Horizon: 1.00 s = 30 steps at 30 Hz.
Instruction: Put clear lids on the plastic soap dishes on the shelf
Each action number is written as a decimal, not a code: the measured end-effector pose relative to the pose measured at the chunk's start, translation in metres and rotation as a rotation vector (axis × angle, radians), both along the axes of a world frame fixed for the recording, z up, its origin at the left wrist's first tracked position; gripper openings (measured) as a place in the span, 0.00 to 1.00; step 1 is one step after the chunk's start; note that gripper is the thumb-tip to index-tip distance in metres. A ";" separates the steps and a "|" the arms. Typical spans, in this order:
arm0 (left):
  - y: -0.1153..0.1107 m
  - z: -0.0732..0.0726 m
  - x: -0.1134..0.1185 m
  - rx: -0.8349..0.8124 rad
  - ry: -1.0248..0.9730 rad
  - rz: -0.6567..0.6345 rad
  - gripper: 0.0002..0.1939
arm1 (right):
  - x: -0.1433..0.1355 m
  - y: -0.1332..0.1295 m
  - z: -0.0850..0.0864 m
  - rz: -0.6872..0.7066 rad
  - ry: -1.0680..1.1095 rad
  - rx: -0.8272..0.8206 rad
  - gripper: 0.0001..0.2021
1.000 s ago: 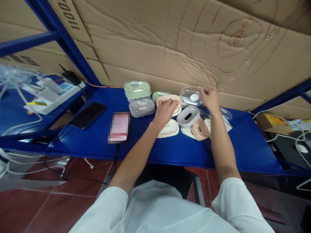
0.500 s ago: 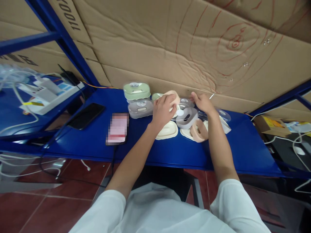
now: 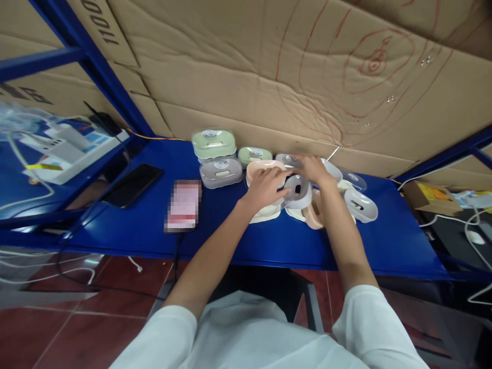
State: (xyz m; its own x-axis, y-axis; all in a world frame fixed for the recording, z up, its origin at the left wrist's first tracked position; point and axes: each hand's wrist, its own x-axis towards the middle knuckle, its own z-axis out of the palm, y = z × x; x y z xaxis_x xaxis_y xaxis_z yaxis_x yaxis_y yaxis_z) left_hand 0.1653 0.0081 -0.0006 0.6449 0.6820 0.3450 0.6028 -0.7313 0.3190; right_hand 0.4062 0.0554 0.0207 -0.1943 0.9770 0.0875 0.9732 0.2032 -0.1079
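Observation:
My left hand (image 3: 267, 188) lies over a peach oval piece (image 3: 265, 166), its fingers spread, with cream trays (image 3: 266, 215) under its wrist side. My right hand (image 3: 312, 168) reaches over a clear-lidded grey case (image 3: 286, 160); its fingers are extended and nothing shows in its grasp. Between and below the hands is a grey oval piece with a dark slot (image 3: 303, 193), beside a second peach piece (image 3: 315, 212). Another grey slotted piece (image 3: 361, 206) rests right of my right forearm. A small green case (image 3: 254, 155) sits behind my left hand.
A green case (image 3: 213, 143) and a grey case (image 3: 221, 173) stand left of my hands. Two phones (image 3: 182, 205) (image 3: 132, 184) lie farther left on the blue table (image 3: 226, 225). Cardboard (image 3: 230, 66) walls the back. A power strip (image 3: 80, 154) is at left.
The peach piece now lies flatter, with my left hand spread over it. My right hand has moved slightly lower, and the grey piece at right now shows its slotted face.

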 end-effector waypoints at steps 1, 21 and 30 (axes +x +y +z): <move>0.000 0.000 0.000 0.004 -0.010 0.001 0.26 | -0.001 -0.002 0.004 -0.005 0.006 0.011 0.26; 0.031 0.010 -0.018 0.001 -0.182 0.244 0.24 | -0.017 -0.016 0.002 -0.049 0.011 -0.188 0.19; 0.101 0.012 -0.040 -0.084 0.027 0.227 0.27 | 0.006 -0.019 0.023 0.072 0.169 -0.191 0.15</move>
